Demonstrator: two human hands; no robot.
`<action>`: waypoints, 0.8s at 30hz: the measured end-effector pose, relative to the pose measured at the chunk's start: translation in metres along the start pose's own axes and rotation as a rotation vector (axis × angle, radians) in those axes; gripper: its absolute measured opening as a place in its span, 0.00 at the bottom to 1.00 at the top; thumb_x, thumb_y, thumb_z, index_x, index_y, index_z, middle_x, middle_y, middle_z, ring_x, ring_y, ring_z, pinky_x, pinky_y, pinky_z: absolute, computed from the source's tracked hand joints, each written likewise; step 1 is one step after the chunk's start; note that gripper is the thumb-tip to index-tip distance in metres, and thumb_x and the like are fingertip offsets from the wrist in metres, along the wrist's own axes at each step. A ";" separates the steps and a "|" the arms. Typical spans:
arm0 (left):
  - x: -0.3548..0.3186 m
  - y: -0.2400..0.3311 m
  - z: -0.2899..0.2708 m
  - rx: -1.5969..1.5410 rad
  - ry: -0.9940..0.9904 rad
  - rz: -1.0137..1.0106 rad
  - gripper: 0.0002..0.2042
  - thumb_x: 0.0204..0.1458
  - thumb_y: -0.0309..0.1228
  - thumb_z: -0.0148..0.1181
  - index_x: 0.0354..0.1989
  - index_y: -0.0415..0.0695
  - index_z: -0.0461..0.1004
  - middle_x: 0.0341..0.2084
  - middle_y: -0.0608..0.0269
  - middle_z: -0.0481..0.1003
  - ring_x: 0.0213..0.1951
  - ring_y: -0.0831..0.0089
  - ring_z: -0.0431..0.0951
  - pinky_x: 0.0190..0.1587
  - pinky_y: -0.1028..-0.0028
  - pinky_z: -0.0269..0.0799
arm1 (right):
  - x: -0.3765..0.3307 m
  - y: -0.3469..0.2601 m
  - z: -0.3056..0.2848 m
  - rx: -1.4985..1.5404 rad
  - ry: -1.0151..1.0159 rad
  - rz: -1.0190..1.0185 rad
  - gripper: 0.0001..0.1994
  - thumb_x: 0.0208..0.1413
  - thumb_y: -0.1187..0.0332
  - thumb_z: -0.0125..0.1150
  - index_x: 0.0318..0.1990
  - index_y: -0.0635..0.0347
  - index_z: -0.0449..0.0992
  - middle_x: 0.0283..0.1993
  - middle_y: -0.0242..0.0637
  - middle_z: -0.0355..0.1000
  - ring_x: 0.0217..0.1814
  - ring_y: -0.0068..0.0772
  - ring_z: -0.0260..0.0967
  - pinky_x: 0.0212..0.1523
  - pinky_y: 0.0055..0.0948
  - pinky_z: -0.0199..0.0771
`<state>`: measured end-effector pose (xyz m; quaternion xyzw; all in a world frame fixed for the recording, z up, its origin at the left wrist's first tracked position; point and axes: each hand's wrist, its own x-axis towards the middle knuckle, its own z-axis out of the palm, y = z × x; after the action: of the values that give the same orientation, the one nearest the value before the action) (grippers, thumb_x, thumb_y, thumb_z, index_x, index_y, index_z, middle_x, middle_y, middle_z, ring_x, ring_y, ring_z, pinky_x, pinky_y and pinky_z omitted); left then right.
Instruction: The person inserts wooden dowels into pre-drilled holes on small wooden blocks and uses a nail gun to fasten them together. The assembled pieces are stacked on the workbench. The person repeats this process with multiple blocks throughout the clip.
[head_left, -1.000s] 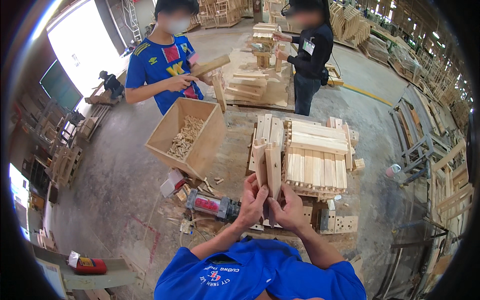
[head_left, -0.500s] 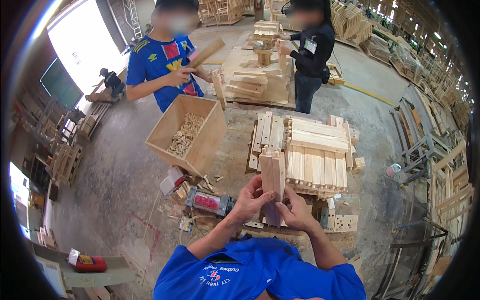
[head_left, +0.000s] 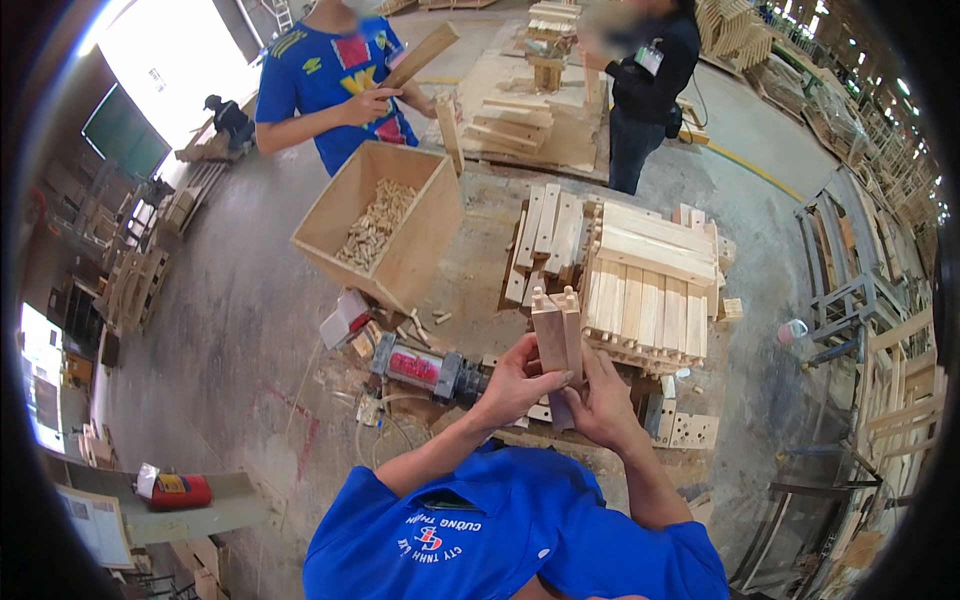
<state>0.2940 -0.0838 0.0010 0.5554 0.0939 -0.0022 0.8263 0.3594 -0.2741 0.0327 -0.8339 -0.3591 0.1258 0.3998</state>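
My left hand [head_left: 522,384] and my right hand [head_left: 604,404] are closed around a pair of pale wooden bars [head_left: 555,338]. The bars are held side by side, roughly upright, with small round dowel ends sticking out of their tops. My left thumb lies across the front of the bars, while the right fingers press against their right side and lower part. Just beyond my right hand, a stack of similar wooden bars [head_left: 645,300] sits on the worktable. Left of my left hand lies a metal pneumatic cylinder [head_left: 412,366] with a clear, red-marked middle.
An open wooden box [head_left: 432,225] with many dowels [head_left: 378,222] stands at the table's far left. Across it, a person in blue [head_left: 345,100] holds a wooden board [head_left: 422,56]; another in black [head_left: 655,90] stands farther right. A drilled block [head_left: 692,430] lies near right.
The view has shifted, so the table's contents appear farther right. The held bars have turned slightly and show narrower faces; both hands still grip them.
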 end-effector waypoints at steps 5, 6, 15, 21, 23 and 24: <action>-0.002 -0.048 0.026 -0.130 0.215 0.025 0.29 0.62 0.20 0.67 0.70 0.38 0.64 0.62 0.55 0.76 0.62 0.67 0.79 0.65 0.65 0.76 | -0.011 0.008 0.035 -0.288 0.230 -0.081 0.42 0.56 0.66 0.70 0.76 0.72 0.58 0.64 0.61 0.70 0.60 0.65 0.73 0.59 0.55 0.76; -0.004 -0.056 0.030 -0.127 0.253 0.029 0.29 0.62 0.20 0.67 0.70 0.38 0.64 0.62 0.55 0.76 0.62 0.67 0.79 0.65 0.65 0.76 | -0.012 0.010 0.039 -0.330 0.240 -0.083 0.42 0.55 0.67 0.71 0.76 0.73 0.59 0.64 0.61 0.70 0.59 0.64 0.73 0.58 0.54 0.76; -0.027 -0.098 0.011 0.216 -0.051 -0.242 0.30 0.64 0.25 0.68 0.72 0.36 0.62 0.59 0.53 0.78 0.61 0.67 0.80 0.65 0.65 0.77 | -0.024 0.049 0.018 -0.440 -0.061 -0.006 0.41 0.46 0.66 0.74 0.69 0.69 0.65 0.55 0.53 0.74 0.55 0.57 0.76 0.54 0.52 0.78; -0.054 -0.063 -0.044 0.290 -0.085 -0.391 0.25 0.67 0.32 0.68 0.69 0.33 0.73 0.55 0.54 0.83 0.55 0.71 0.83 0.59 0.71 0.79 | -0.019 0.090 0.012 -0.649 -0.327 -0.004 0.33 0.48 0.66 0.72 0.63 0.64 0.69 0.51 0.49 0.75 0.53 0.53 0.77 0.54 0.50 0.75; -0.058 -0.048 -0.066 0.298 0.056 -0.324 0.24 0.67 0.32 0.67 0.68 0.33 0.74 0.55 0.54 0.84 0.55 0.73 0.83 0.58 0.71 0.80 | -0.019 0.098 0.020 -0.684 -0.403 0.023 0.31 0.49 0.67 0.71 0.62 0.63 0.70 0.52 0.47 0.76 0.54 0.53 0.77 0.55 0.52 0.74; -0.061 -0.040 -0.077 0.275 0.144 -0.304 0.24 0.68 0.32 0.67 0.68 0.33 0.74 0.55 0.53 0.84 0.55 0.72 0.83 0.58 0.71 0.80 | -0.018 0.101 0.025 -0.698 -0.425 0.021 0.30 0.50 0.67 0.70 0.62 0.62 0.70 0.52 0.47 0.76 0.55 0.53 0.78 0.56 0.52 0.74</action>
<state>0.2183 -0.0347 -0.0547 0.6412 0.2344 -0.1000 0.7238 0.3843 -0.3152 -0.0617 -0.8786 -0.4461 0.1700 0.0082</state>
